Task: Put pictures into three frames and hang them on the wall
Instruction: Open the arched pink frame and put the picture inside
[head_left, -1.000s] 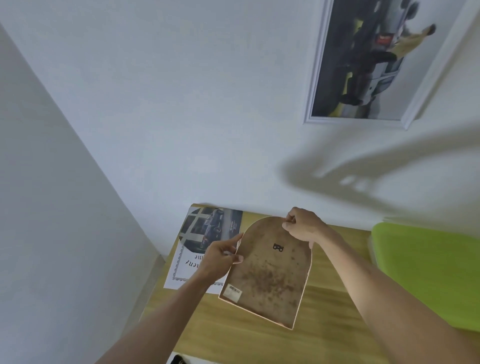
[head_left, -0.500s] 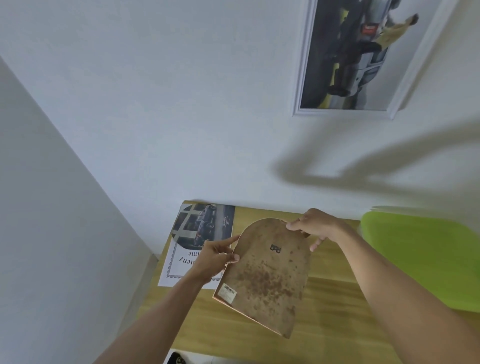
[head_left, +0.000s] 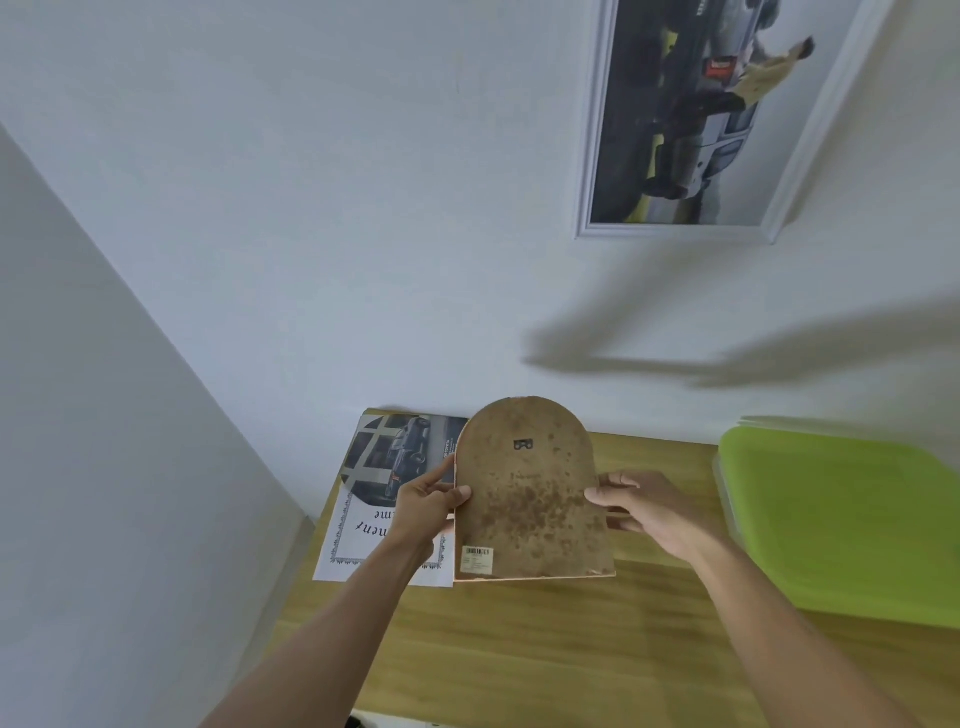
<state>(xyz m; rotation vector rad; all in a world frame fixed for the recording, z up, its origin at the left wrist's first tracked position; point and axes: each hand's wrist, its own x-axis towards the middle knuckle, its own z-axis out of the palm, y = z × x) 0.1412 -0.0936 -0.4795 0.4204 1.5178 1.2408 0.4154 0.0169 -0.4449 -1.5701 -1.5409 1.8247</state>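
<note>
Both hands on arched frame (head_left: 530, 499), back side up over tabletop (head_left: 519, 649): left hand (head_left: 423, 506) pinching left edge, right hand (head_left: 644, 506) gripping right, likely to square hanger (head_left: 523, 445) upward for the wall.

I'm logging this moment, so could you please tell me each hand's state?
Left hand: holds the left edge of the brown arch-shaped frame back.
Right hand: holds its right edge.
</note>
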